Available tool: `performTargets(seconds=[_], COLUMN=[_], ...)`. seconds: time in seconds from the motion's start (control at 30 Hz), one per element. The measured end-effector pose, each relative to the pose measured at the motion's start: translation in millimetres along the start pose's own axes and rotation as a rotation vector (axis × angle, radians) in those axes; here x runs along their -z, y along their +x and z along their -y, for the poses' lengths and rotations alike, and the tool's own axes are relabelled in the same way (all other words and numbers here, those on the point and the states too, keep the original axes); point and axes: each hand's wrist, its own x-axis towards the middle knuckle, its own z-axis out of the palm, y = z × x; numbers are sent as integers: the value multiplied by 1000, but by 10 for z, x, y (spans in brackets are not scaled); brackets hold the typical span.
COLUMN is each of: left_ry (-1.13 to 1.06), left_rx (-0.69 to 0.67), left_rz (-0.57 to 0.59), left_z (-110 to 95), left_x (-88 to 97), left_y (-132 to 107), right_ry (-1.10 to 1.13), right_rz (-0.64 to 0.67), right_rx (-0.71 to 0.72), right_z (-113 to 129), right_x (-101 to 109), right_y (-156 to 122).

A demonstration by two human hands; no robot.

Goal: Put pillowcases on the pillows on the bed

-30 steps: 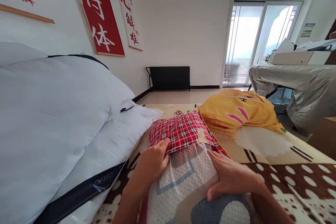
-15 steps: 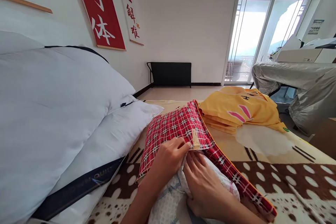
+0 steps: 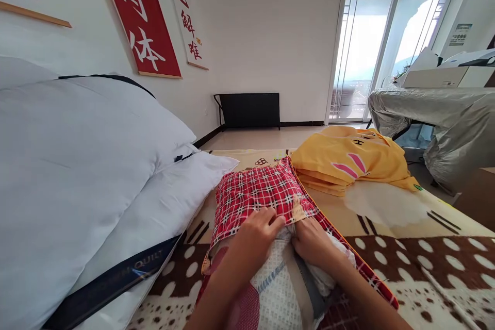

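A red plaid pillowcase point(image 3: 255, 193) lies on the patterned blanket point(image 3: 417, 258) in front of me. A white patterned pillow point(image 3: 282, 289) sticks out of its open end toward me. My left hand point(image 3: 253, 234) grips the upper edge of the pillowcase opening, fingers curled over the cloth. My right hand point(image 3: 311, 242) presses on the pillow at the opening, with its fingertips tucked under the plaid edge.
Large white pillows point(image 3: 77, 165) and a folded white quilt point(image 3: 154, 227) with a dark band lie at the left. Folded yellow bedding point(image 3: 348, 160) sits behind the pillowcase. A silver-covered object point(image 3: 436, 118) stands at the right. Red banners point(image 3: 139, 15) hang on the wall.
The pillowcase was lifted and pulled toward me over the pillow, then laid flatter again. Both hands moved to the opening edge, and my right hand now reaches in under it.
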Motion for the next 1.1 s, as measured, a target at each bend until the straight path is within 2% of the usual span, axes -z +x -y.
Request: performTargets(seconds=[0.1, 0.17, 0.2, 0.27, 0.33, 0.4, 0.43, 0.53, 0.63, 0.7, 0.77, 0.83, 0.93, 1.0, 1.1], left_ry=[-35, -88, -131, -228, -280, -273, -259, -192, -140, -135, -147, -177, -272, -341, -407], left_rx=[153, 239, 261, 265, 241, 211, 198, 192, 199, 205, 257, 358, 439, 393, 297], left_rz=[-26, 35, 80, 138, 132, 98, 87, 96, 125, 116, 81, 25, -76, -128, -141], left_z=[248, 390, 442, 510, 533, 523, 508, 450, 422, 447, 508, 588, 688, 714, 677], left_x=[121, 195, 217, 225, 198, 165, 155, 155, 180, 184, 162, 111, 2, -63, -99], left_y=[-64, -120, -144, -175, -184, -182, -179, -168, -156, -150, -148, -148, -144, -134, -116], right_ry=[-48, -123, -171, -247, -276, -277, -271, -209, -114, -44, 37, 122, 217, 232, 152], right_rz=[75, 61, 14, -140, -326, -479, -536, -571, -464, -397, -388, -471, -664, -734, -722], right_rx=[-94, -80, -34, 146, 393, 587, 627, 591, 555, 506, 404, 313, 304, 351, 432], right_z=[-90, -92, -65, 51, 245, 482, 600, 880, 953, 883, 756, 618, 474, 450, 510], right_x=[226, 361, 411, 462, 428, 293, 188, -194, -434, -403, -245, -50, 123, 113, -28], right_y=[-70, -222, -323, -532, -686, -728, -706, -547, -405, -360, -337, -321, -318, -336, -361])
